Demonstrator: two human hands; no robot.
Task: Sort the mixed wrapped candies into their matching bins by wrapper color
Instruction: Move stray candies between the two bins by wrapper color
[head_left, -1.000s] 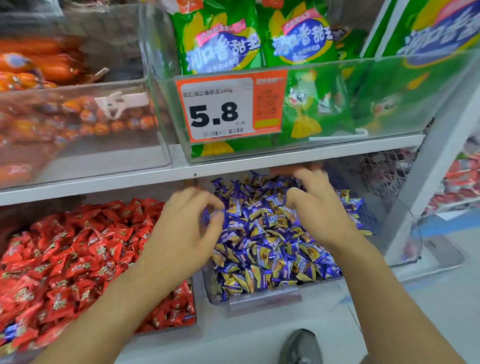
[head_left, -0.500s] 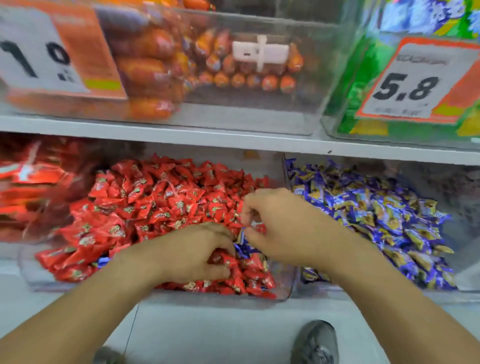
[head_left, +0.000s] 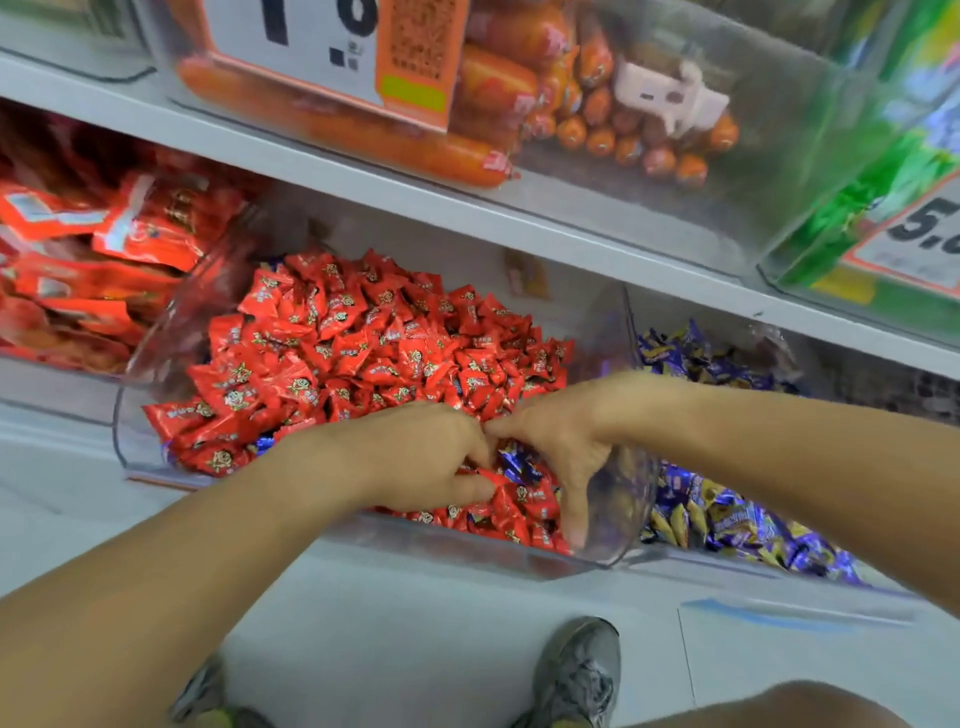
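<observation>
Both hands moved from the blue bin to the red bin (head_left: 618, 551)'s front-right corner. Left hand (head_left: 415, 457) pinches a red candy (head_left: 491, 475), right hand (head_left: 561, 441) digs, grip unclear to me. Stray blue candies (head_left: 519, 462) remain: unfinished, I'd say.

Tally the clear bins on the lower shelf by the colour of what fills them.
Red-filled: 2, the red candy bin and the red packet bin
Blue-filled: 1, the blue candy bin
Total: 3
Farther right the shelf is too blurred to tell.
</observation>
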